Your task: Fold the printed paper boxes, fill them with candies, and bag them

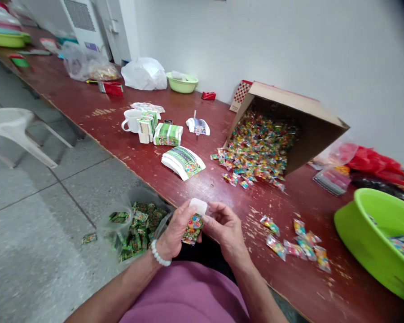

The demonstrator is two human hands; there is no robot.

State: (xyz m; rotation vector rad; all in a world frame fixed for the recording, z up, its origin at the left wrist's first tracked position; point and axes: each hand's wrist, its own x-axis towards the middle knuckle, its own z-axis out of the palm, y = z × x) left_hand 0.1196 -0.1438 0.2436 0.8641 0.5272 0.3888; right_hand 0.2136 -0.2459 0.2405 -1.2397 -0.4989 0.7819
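In front of my body, a small printed candy box (pixel 192 228) with a raised white flap is held at the table's edge. My left hand (pixel 175 231) wraps its fingers round the box from the left; a beaded bracelet circles that wrist. Thumb and fingers of my right hand (pixel 226 226) pinch the box's upper right side near the flap. Just beyond lies a fanned stack of flat printed boxes (pixel 183 162). Several wrapped candies (pixel 303 246) rest on the table to the right. A tilted cardboard carton (pixel 318 130) spills many more wrapped candies (pixel 259 146) onto the tabletop.
A bag of filled green boxes (pixel 141 229) stands on the floor at my left. A green basin (pixel 366 237) sits at the right. Farther back are a white mug (pixel 132 121), banded box stacks (pixel 168 134), a small green bowl (pixel 182 83) and a white stool (pixel 16 123).
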